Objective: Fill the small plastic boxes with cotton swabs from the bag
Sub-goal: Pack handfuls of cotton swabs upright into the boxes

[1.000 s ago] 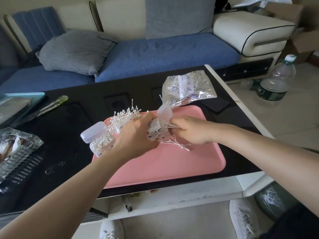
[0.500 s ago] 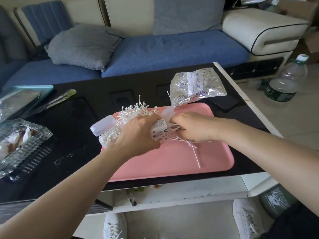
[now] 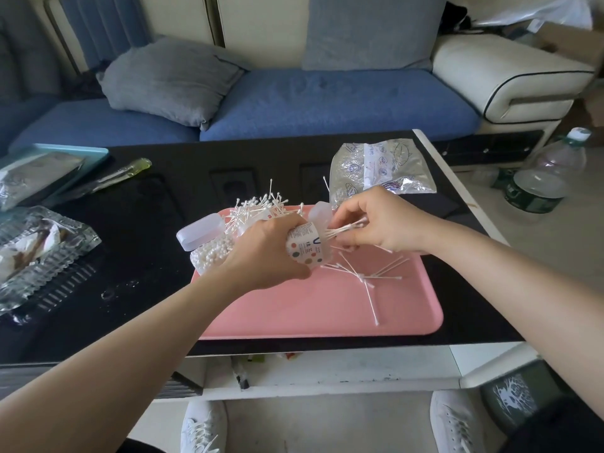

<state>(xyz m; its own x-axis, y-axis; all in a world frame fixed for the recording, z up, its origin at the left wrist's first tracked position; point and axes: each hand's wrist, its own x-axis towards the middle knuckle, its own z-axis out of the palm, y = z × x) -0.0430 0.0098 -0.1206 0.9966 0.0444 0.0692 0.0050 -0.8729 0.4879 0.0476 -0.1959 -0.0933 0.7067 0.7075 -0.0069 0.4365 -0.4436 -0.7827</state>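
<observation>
My left hand (image 3: 266,251) grips a small plastic box (image 3: 307,245) with a dotted label, held on its side over the pink tray (image 3: 310,308), its flip lid (image 3: 319,213) open. My right hand (image 3: 376,222) pinches a bundle of cotton swabs (image 3: 344,229) whose ends sit in the box mouth. A second box (image 3: 209,253), packed with swabs and with its lid up, stands at the tray's left edge. A loose pile of swabs (image 3: 258,207) lies behind my left hand, and several swabs (image 3: 366,276) are scattered on the tray. The crumpled clear bag (image 3: 379,170) lies beyond the tray.
The tray sits on a black table (image 3: 147,223) with a white right edge. At the left are a clear plastic clamshell (image 3: 36,253), a teal tray (image 3: 81,153) and a green-handled tool (image 3: 111,179). A water bottle (image 3: 545,178) stands on the floor at the right. A blue sofa lies behind.
My right hand has lifted up and to the right, drawing its bundle of swabs partly away from the box mouth. More swabs lie scattered on the tray. The left hand keeps hold of the box.
</observation>
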